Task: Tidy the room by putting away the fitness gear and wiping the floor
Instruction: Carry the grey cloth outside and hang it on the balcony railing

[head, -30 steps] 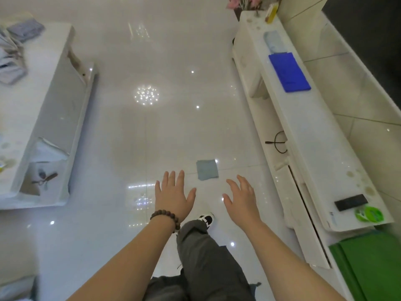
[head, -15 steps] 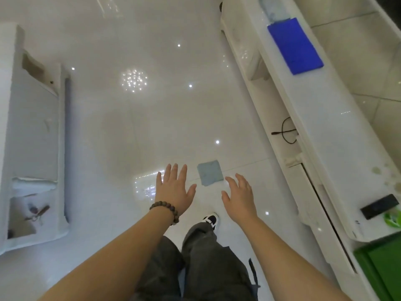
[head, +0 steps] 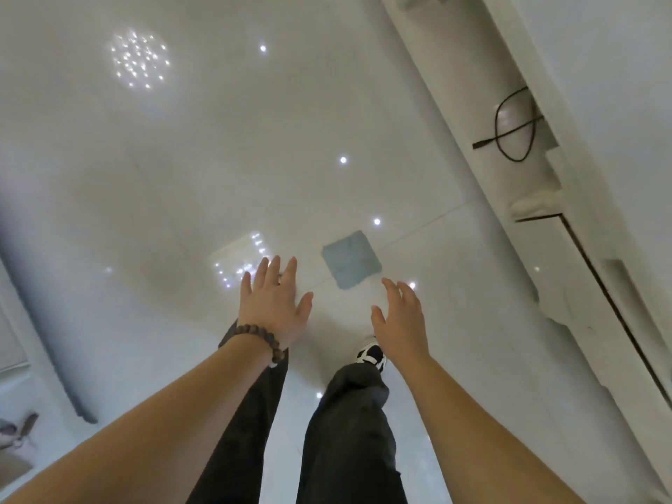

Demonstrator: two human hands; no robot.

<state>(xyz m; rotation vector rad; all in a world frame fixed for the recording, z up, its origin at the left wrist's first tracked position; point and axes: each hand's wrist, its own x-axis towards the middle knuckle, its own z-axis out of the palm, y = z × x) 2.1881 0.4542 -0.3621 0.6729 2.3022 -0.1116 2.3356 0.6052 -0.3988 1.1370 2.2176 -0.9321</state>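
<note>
A small grey-blue cloth lies flat on the glossy white floor, a little ahead of my feet. My left hand, with a bead bracelet at the wrist, is stretched out palm down to the left of the cloth, fingers apart and holding nothing. My right hand is held out just below and right of the cloth, also open and apart from it. Both hands hover above the floor. My legs in dark grey trousers and one black-and-white shoe show below the hands.
A long low white cabinet runs along the right side, with a black cable loop in its open niche. A white table edge with a dark base stands at the left. Ceiling lights reflect on the floor.
My view has tipped down and moved forward, so the cloth is closer to me. Both hands stay open and have drawn nearer to the cloth. The blue pad and green mat have left the view.
</note>
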